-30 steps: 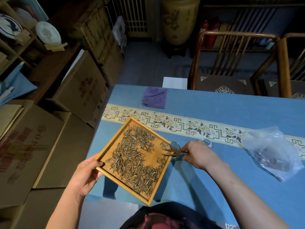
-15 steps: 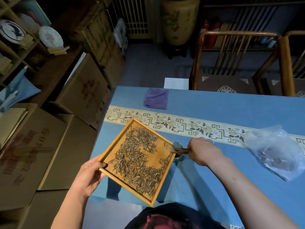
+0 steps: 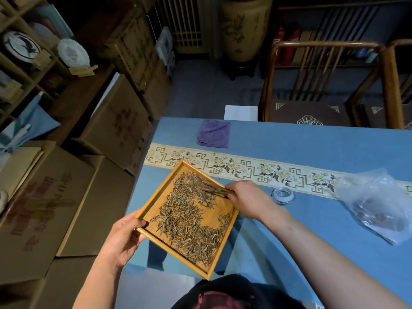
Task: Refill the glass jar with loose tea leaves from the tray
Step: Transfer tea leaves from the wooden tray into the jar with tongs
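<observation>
a: where is the wooden tray point(image 3: 225, 228) now?

b: it is lifted at the near left corner of the blue table point(image 3: 289, 148), tilted, with one corner pointing to the patterned runner point(image 3: 245, 167). the left hand point(image 3: 121, 236) grasps the tray at its left corner, thumb over the rim, fingers under it.

a: and the tea leaves point(image 3: 189, 217)?

b: they lie loose inside the tray – a thick band from the far corner to the near edge, and a bare patch of wood on the right part.

a: what does the right hand point(image 3: 248, 200) do?

b: it is at the right edge of the tray, closed around wooden tweezers point(image 3: 215, 188). the tips of the tweezers reach over the leaves in the far part of the tray. if some leaves are pinched between the tips, i cannot tell, the tips are too thin to see.

a: the glass jar?

b: i see one small round glass piece point(image 3: 282, 195) on the table, right of the tray, just behind the right wrist. it may be the jar or its lid – i cannot tell which one.

a: other things near the tray?

b: a clear plastic bag point(image 3: 379, 204) lies well to the right of the tray, partly on the runner. a folded purple cloth point(image 3: 214, 133) lies beyond the tray, on the far side of the runner.
</observation>
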